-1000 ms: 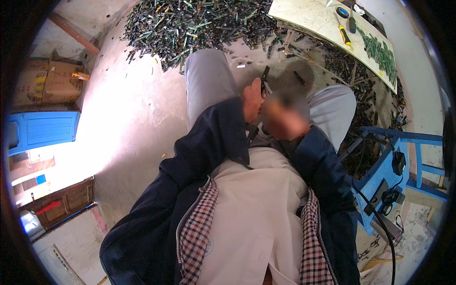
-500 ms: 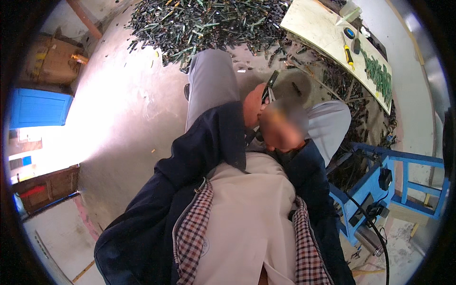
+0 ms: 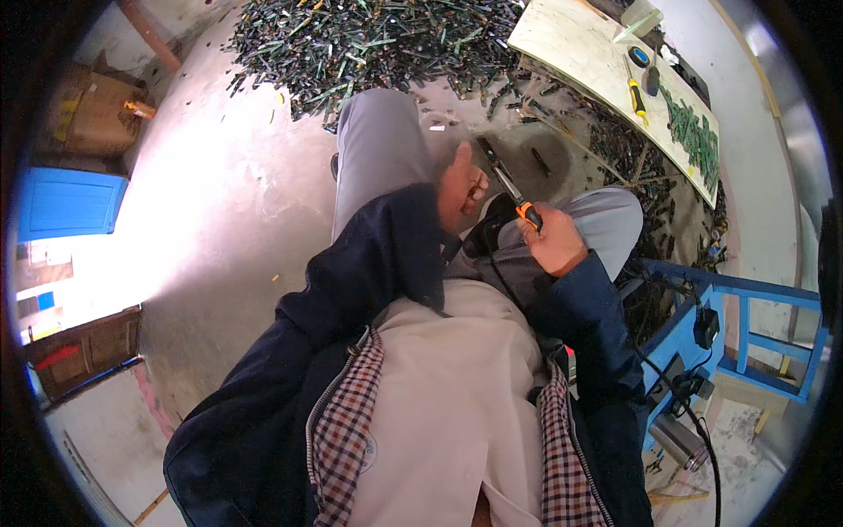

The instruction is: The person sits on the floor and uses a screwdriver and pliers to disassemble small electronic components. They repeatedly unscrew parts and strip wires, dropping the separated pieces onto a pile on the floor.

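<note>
Where grey floor (image 3: 224,290) stretches ahead, dark strips (image 3: 378,48) lie heaped.

Orange-handled pliers (image 3: 510,186) in right hand (image 3: 556,240)

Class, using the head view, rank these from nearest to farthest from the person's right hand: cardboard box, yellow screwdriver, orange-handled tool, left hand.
1. Orange-handled tool: held in the right hand.
2. Left hand: just across to the left.
3. Yellow screwdriver: upper right, on the pale board.
4. Cardboard box: far off at upper left.
</note>
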A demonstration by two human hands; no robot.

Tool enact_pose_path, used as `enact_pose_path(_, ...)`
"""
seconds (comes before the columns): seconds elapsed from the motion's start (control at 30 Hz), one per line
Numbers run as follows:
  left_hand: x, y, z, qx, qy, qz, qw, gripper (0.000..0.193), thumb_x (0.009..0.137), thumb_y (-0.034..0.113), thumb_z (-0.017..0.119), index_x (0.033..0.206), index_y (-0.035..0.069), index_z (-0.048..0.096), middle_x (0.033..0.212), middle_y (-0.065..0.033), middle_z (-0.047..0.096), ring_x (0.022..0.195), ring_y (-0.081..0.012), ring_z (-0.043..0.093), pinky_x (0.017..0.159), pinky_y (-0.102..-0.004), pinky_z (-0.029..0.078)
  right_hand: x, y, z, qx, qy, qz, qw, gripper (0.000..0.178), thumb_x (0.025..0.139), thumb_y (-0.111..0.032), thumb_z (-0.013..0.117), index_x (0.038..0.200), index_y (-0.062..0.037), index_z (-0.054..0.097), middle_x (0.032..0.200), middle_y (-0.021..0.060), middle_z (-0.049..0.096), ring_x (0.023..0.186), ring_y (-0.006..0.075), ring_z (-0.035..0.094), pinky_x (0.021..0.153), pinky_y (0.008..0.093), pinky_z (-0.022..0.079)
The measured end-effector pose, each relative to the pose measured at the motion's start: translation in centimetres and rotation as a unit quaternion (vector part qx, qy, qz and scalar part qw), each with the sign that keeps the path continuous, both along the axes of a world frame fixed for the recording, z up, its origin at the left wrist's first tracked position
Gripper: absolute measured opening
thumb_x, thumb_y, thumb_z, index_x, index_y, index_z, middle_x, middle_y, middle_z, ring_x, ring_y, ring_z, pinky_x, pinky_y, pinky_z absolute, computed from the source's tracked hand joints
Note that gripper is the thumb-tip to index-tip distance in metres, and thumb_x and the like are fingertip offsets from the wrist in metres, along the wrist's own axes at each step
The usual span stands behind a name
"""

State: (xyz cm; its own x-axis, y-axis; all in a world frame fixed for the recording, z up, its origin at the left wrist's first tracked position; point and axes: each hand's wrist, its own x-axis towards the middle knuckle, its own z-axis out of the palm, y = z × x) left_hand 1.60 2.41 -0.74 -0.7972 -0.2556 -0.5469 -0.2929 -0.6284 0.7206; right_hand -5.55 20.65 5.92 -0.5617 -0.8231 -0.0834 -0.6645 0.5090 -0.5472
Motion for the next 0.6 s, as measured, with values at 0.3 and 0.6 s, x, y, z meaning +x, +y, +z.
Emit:
enact_pose_path(0.3,-0.3,-0.9,0.3,-0.020,-0.088,0.001,0.996,0.071,0.079,0.075,0.034,0.062,0.009,0.051,0.047,0.0001,0.039,0.037,-0.0128,0.027,0.037,-0.0295,0.020,0.1,0.1,0.4,0.138,0.115,-0.010,0.984,0.019,0.076,-0.016,0.060,0.088,-0.0030,0.052,0.069,0.0217,0.060,0.067,0.0404,0.059,0.059,0.0503,0.046)
enact_pose_path(0.6,0.1,-0.6,0.2,-0.122,-0.090,0.017,0.988,0.060,0.082,0.064,0.043,0.063,0.008,0.050,0.048,0.0007,0.037,0.037,-0.0116,0.028,0.036,-0.0295,0.021,-0.4,0.0,-0.8,0.154,0.154,0.034,0.976,0.022,0.076,-0.016,0.057,0.089,0.0008,0.053,0.070,0.0211,0.062,0.069,0.0374,0.062,0.060,0.0460,0.050)
